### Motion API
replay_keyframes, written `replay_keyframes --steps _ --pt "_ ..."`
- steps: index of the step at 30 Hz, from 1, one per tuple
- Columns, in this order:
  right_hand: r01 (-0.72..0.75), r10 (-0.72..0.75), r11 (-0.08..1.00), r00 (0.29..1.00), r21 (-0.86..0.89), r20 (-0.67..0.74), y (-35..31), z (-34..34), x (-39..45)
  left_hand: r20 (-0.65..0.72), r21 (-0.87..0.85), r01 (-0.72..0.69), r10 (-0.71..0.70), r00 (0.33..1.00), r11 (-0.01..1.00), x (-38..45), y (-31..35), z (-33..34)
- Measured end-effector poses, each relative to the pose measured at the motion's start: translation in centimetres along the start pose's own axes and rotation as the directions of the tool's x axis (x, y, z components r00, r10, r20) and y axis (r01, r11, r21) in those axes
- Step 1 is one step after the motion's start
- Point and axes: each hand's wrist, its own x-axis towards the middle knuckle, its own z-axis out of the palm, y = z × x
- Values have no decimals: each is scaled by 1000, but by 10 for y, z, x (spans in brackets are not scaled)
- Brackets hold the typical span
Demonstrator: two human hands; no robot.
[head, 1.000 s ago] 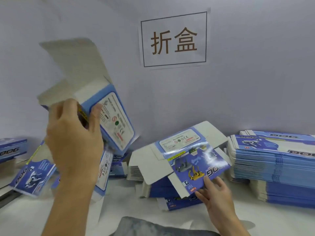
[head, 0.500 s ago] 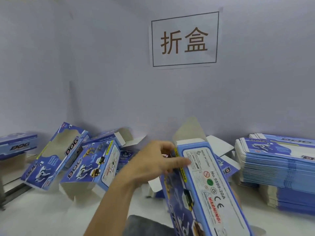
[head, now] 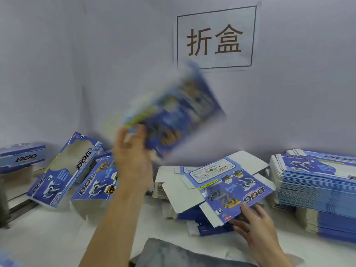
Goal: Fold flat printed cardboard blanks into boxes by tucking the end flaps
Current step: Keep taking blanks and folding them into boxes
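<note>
The left hand (head: 133, 160) holds a blurred folded box (head: 173, 114) raised above the worktop (head: 48, 234). The right hand (head: 256, 226) pinches the top flat blank (head: 229, 184) on its stack, near 2 finished boxes (head: 77, 170).

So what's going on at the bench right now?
Left hand grips a blurred box, raised. Right hand pinches a flat blank on the pile. Nothing blocking.
</note>
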Motion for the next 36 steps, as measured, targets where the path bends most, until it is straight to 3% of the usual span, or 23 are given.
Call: replay_keyframes --steps 1,2,4,6,8,9,11,12,15,22,30,36 --pt "20 -20 1000 1000 -22 -6 -3 -1 1 -132 -1 -9 9 991 1000 10 -5 -12" --pt "43 -43 999 999 -25 3 1 0 4 -212 149 11 21 977 989 15 -5 -24" --pt "56 -57 998 998 -38 -39 1 -1 5 -106 424 104 -65 992 900 18 -21 -47" --pt "49 -54 997 996 -63 -74 3 -2 7 -16 733 119 -158 987 669 11 -49 -62" --pt "42 -45 997 997 -60 -56 2 4 2 -34 853 227 -384 923 470 1 -67 -59" --pt "36 -39 998 998 -50 -56 2 4 1 -95 938 237 -469 878 253 -4 -73 -56" --pt "25 -28 999 997 -42 -67 2 1 3 -268 963 241 -442 856 -119 -8 -81 -57" --pt "36 -39 998 997 -49 -59 1 1 1 -323 946 278 -385 865 -168 -9 -82 -61" --pt "36 -41 997 996 -72 -77 0 3 1 -417 909 396 -270 868 -130 -14 -91 -74" --pt "26 -32 997 996 -70 -83 1 3 3 -381 922 357 -181 907 -151 -22 -98 -94" --pt "11 -16 999 996 -51 -91 1 5 1 -343 930 357 -144 928 88 -13 -84 -90" --pt "19 -26 997 995 -80 -92 -2 8 -2 -169 958 169 -21 985 232 12 -25 -53"
